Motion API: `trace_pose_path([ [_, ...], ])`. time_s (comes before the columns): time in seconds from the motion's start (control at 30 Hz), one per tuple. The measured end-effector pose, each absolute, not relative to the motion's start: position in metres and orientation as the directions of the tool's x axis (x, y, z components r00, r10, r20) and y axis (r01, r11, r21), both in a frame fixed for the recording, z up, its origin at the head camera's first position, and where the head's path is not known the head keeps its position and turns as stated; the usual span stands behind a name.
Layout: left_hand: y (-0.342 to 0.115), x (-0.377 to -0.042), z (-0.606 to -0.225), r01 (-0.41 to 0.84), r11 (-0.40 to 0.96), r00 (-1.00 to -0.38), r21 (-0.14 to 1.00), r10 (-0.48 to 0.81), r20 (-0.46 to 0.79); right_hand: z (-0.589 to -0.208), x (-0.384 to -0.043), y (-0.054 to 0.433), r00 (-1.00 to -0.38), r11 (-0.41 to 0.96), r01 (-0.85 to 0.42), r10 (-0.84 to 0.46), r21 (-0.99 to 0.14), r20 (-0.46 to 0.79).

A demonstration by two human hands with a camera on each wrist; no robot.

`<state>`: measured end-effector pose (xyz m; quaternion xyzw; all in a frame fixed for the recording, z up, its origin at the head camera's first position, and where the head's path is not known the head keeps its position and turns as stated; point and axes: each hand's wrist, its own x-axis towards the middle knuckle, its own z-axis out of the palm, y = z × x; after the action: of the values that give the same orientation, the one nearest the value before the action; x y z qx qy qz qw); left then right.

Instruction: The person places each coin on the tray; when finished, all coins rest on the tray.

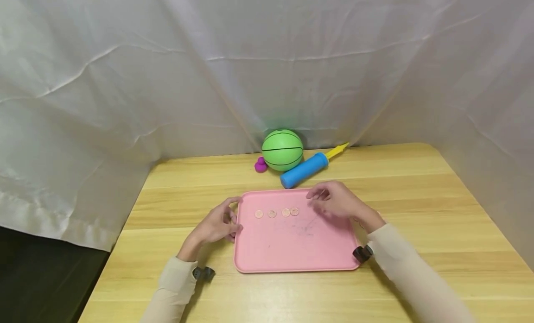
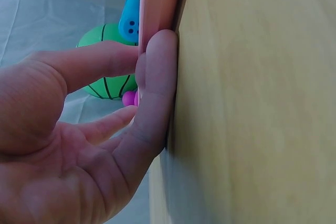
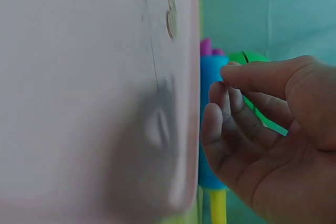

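A pink tray (image 1: 292, 256) lies on the wooden table. My left hand (image 1: 217, 223) holds its left edge, thumb and fingers bent against the rim; the left wrist view shows a finger (image 2: 157, 82) low along the tray's side. Several copper-coloured coins form a row on the tray, among them a leftmost coin (image 1: 259, 214) and a rightmost coin (image 1: 294, 212), which touches or overlaps its neighbour. Above the tray's far right part hovers my right hand (image 1: 333, 199), its fingers loosely curled. Between its thumb (image 3: 262, 74) and fingertips I see nothing held.
Behind the tray stand a green ball (image 1: 282, 150), a small purple knobbed piece (image 1: 260, 165) and a blue hand pump (image 1: 304, 170) with a yellow nozzle. Under my right wrist, partly hidden, small round shapes (image 1: 361, 224) show beside the tray. Grey curtains (image 1: 292, 82) border the table.
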<state>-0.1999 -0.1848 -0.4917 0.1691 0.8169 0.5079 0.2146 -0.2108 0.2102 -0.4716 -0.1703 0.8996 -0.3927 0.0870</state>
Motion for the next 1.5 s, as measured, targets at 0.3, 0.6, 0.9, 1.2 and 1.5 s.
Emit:
trace_pose_path([
  [0.3,-0.186,-0.199,-0.491,0.054,0.429,-0.854,0.902,0.487,-0.181,-0.464,-0.192,0.259,-0.957,0.673,-0.207,-0.289,-0.710,0.005],
  [0.6,-0.184,-0.198,-0.490,0.051,0.429,-0.852,0.902,0.490,-0.184,-0.465,-0.175,0.303,-0.974,0.745,-0.165,-0.225,-0.647,-0.010],
  [0.9,-0.184,-0.199,-0.490,0.056,0.433,-0.854,0.900,0.488,-0.181,-0.476,-0.168,0.334,-0.976,0.784,-0.185,-0.217,-0.593,0.018],
  [1.2,-0.186,-0.198,-0.490,0.051,0.431,-0.856,0.901,0.484,-0.183,-0.479,-0.161,0.337,-0.963,0.790,-0.224,-0.269,-0.571,0.006],
  [1.5,-0.184,-0.198,-0.490,0.063,0.439,-0.854,0.896,0.489,-0.180,-0.483,-0.166,0.334,-0.962,0.812,-0.216,-0.272,-0.543,-0.022],
])
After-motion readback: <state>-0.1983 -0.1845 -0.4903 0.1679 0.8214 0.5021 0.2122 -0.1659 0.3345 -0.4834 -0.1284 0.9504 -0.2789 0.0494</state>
